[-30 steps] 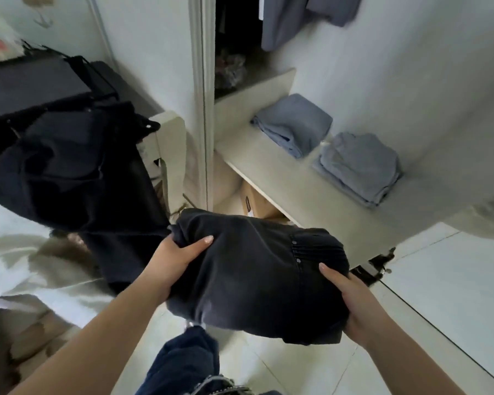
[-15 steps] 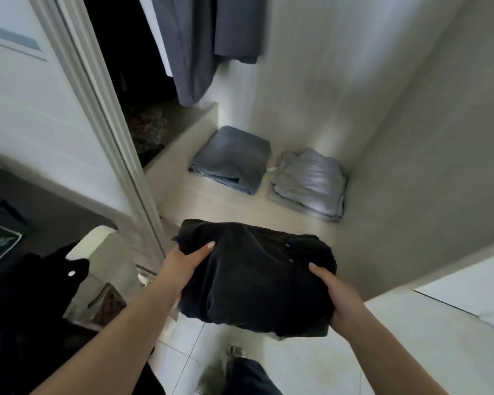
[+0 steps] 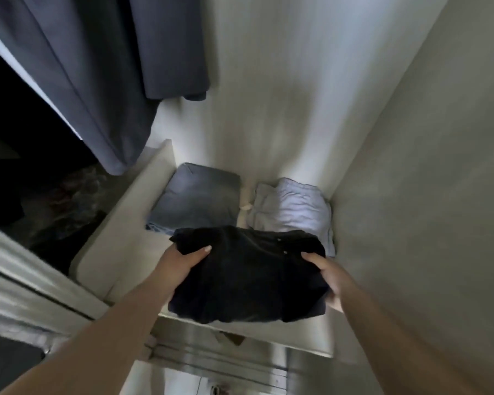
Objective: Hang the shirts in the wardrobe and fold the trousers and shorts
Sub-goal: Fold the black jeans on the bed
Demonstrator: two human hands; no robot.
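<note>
1. Over the near edge of the wardrobe shelf (image 3: 120, 269), a folded black garment (image 3: 248, 277) is held between two hands; whether it is trousers or shorts cannot be told.
2. Its long axis runs left to right, across the shelf and roughly level. A seam with small rivets lies on its far right part, so that end looks like the waistband side.
3. On the bundle's left end, the left hand (image 3: 180, 260) has its thumb lying on top and its fingers curled under the cloth, out of sight, grasping it.
4. At the right end, the right hand (image 3: 330, 276) grips the same way, thumb on top and the other fingers wrapped under the edge.
5. Whether the bundle's underside touches the shelf or hangs just above it cannot be told; its near edge overhangs the shelf's front lip.
6. Just beyond it, at the far left of the shelf, lies a folded blue-grey garment (image 3: 200, 201), and to the right of that a folded pale lilac garment (image 3: 291, 209), close against the right wall. The black bundle overlaps the near edges of both in this view.
7. Above and to the far left, dark grey shirts (image 3: 103, 69) hang with their hems well above the shelf.
</note>
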